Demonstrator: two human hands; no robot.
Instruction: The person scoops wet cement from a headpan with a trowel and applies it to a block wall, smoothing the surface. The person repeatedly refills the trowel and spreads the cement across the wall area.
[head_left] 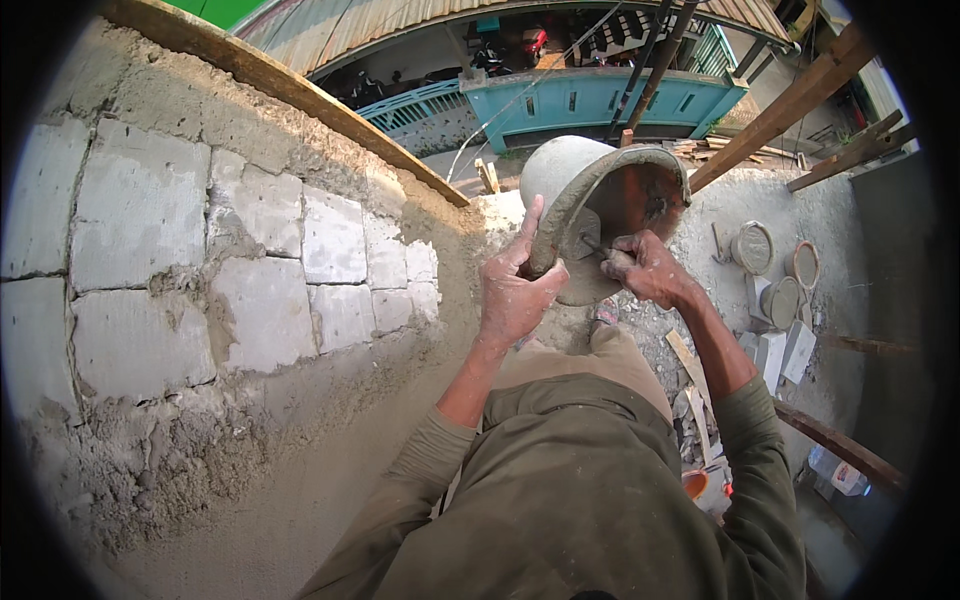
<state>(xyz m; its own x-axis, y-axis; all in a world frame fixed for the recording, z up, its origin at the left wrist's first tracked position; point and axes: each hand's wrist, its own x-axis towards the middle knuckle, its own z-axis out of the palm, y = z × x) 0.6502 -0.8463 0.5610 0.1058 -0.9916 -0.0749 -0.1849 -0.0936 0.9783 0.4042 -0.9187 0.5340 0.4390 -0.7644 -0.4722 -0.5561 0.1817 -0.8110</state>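
Observation:
A pale bucket point(559, 166), its rim and inside coated with grey mortar, is tipped on its side in front of me with its mouth toward my right. My left hand point(517, 278) grips its near-left rim, index finger raised along the outside. My right hand point(648, 267) is closed on the handle of a trowel point(586, 228), whose blade is inside the bucket against the mortar. To my left is a block wall point(140, 205) with rough mortar patches and a wooden board along its far edge.
Several mortar buckets point(751, 248), white blocks point(769, 355), wood scraps point(690, 375) and a plastic bottle point(840, 470) lie below on the right. Timber poles point(780, 110) slant along the right. Beyond are a turquoise fence point(545, 105), a corrugated roof and parked motorbikes.

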